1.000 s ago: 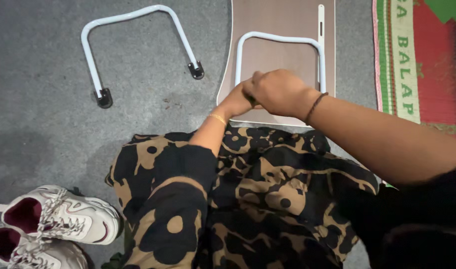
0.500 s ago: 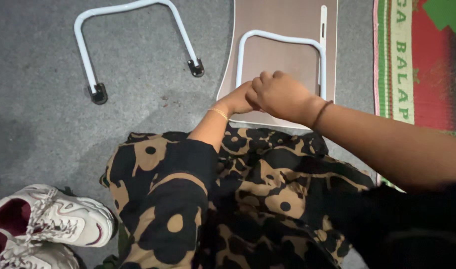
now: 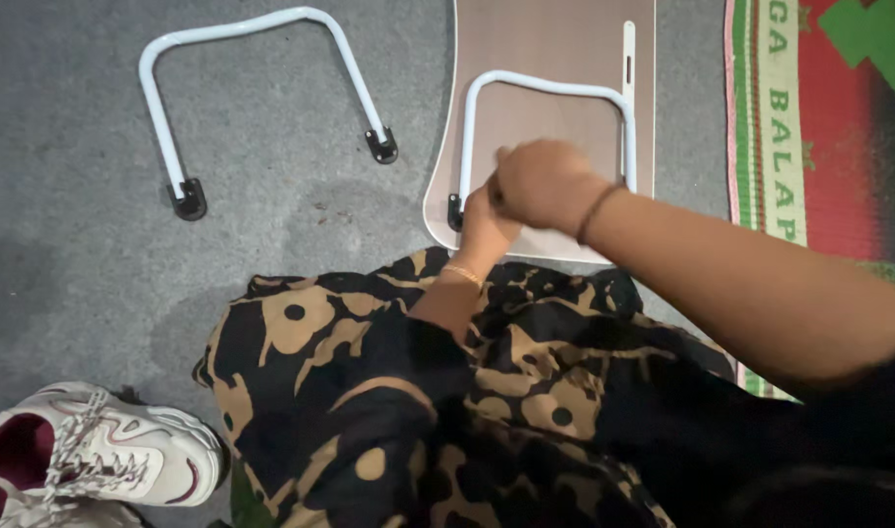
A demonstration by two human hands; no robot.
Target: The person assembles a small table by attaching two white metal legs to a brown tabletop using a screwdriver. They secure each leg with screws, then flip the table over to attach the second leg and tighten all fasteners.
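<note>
Right hand (image 3: 545,184) and left hand (image 3: 485,217) — pressed together at the near-left foot of a white U-shaped leg (image 3: 550,86); grip blurred, cannot tell. Leg lies on the upturned lap desk (image 3: 555,39). Second leg (image 3: 252,24) — far left, on grey carpet (image 3: 56,293). Sneakers (image 3: 95,460) near left.

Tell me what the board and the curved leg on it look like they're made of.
Board: looks like laminated wood or fibreboard, with a smooth matt brown face and a thin pale edge. Curved leg: looks like bent metal tube with a glossy white coat; its black foot could be plastic or metal. Both hands blur over that corner.
</note>
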